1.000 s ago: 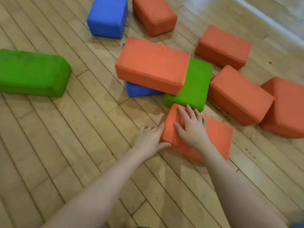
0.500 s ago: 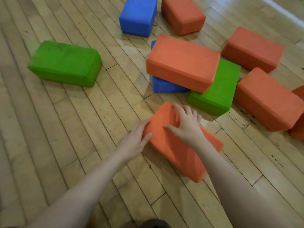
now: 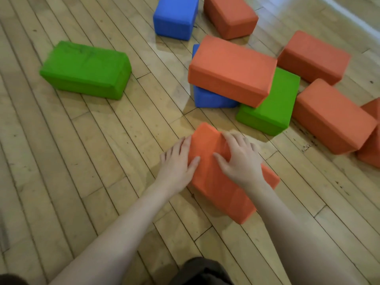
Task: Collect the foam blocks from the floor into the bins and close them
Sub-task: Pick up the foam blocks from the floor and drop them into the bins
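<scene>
foam blocks lay scattered over the wooden floor (image 3: 82, 161), and no bin showed anywhere in view. the biggest cluster sat toward the upper right: a large orange block (image 3: 230, 70) rested tilted on top of a blue block (image 3: 211, 98) and a green block (image 3: 271, 103), with more orange ones beside and behind them. a second green block (image 3: 86, 69) lay alone at the left, well apart from the rest, and another blue block (image 3: 175, 16) stood at the top edge.

nearest the person lay the orange block (image 3: 222, 182) being taken, one end raised off the boards by the look of it. the left hand (image 3: 177, 163) pressed against its left side, its fingers (image 3: 174, 150) straight and close together along the edge, thumb on the top face. the right hand (image 3: 241, 159) lay over the top, its fingers (image 3: 232, 137) curled over the far edge, thumb spread out across the orange surface.

the step in hand seemed to be the pick-up of this one block, early in the collecting, since many blocks were not yet gathered. the next move would call for squeezing the soft foam between both palms, lifting it clear, and turning toward wherever the bins stood, which could not be told from here.
</scene>
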`<state>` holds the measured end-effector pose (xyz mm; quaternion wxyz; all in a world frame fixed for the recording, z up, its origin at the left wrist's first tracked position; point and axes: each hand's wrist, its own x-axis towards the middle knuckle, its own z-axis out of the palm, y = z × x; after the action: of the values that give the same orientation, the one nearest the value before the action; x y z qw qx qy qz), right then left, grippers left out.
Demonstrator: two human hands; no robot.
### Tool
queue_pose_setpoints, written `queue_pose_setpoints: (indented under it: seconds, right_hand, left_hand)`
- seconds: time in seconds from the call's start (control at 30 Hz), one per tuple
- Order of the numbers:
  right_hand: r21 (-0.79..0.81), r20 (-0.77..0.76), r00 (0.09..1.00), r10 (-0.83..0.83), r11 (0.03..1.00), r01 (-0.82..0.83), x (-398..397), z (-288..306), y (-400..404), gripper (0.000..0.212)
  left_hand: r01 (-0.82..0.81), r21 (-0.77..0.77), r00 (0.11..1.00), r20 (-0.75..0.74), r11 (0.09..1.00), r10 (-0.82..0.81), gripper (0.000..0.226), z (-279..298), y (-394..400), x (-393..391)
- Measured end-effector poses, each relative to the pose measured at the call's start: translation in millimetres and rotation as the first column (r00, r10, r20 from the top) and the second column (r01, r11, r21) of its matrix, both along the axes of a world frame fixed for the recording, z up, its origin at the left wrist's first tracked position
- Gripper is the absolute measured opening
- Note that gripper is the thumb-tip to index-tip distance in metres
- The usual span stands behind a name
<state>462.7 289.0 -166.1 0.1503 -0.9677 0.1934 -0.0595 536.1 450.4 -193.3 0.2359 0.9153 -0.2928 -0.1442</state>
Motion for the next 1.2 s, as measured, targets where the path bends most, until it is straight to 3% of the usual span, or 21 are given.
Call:
queue_pose_setpoints:
  seconds: [0.17,0.27,0.33,0.4,0.47,0.63,0.77,0.83,0.97,1.1,1.2]
  right_hand:
    - [0.050,0.154,0.982,0.112,0.991,-0.121,-13,19,20,0.041]
    - [0.109,-0.054,0.994,0.092,0.990,-0.085,-17,29,15,0.056]
    - [0.054,-0.247,0.964,0.103,0.994,-0.093,-15,33,13,0.066]
    - [0.057,-0.292,0.944,0.157,0.988,-0.146,-12,35,14,0.064]
    - [0.094,-0.243,0.949,0.200,0.979,-0.182,-8,40,16,0.061]
    - [-0.079,-0.011,0.938,0.348,0.934,-0.348,10,54,18,0.060]
    - [-0.163,0.103,0.907,0.407,0.907,-0.388,30,69,18,0.058]
    - [-0.204,0.178,0.894,0.411,0.904,-0.375,40,73,19,0.052]
    - [-0.115,0.281,0.914,0.294,0.955,-0.272,64,73,14,0.052]
    - [0.010,0.250,0.965,0.083,0.996,-0.088,90,54,-6,0.053]
    - [-0.030,0.132,0.991,0.003,1.000,0.002,108,37,-32,0.056]
  left_hand:
    - [0.083,-0.230,0.993,-0.067,0.970,-0.101,0.068,16,10,17]
    - [0.072,-0.308,0.991,-0.085,0.949,-0.102,0.062,18,20,15]
    - [0.051,-0.326,0.995,-0.065,0.944,-0.076,0.061,19,26,10]
    - [0.051,-0.337,0.997,-0.039,0.940,-0.069,0.059,21,32,9]
    - [0.069,-0.335,0.998,0.008,0.940,-0.070,0.058,28,38,11]
    - [0.204,-0.123,0.935,0.319,0.971,-0.156,0.066,64,46,31]
    - [0.226,-0.008,0.903,0.376,0.974,-0.206,0.072,89,53,49]
    - [0.159,-0.093,0.912,0.394,0.983,-0.111,0.068,93,58,51]
    - [-0.145,-0.336,0.858,0.426,0.930,0.287,0.057,96,60,46]
    - [-0.412,-0.319,0.760,0.396,0.854,0.515,0.051,92,39,52]
    - [-0.513,-0.240,0.743,0.357,0.824,0.566,0.050,80,17,61]
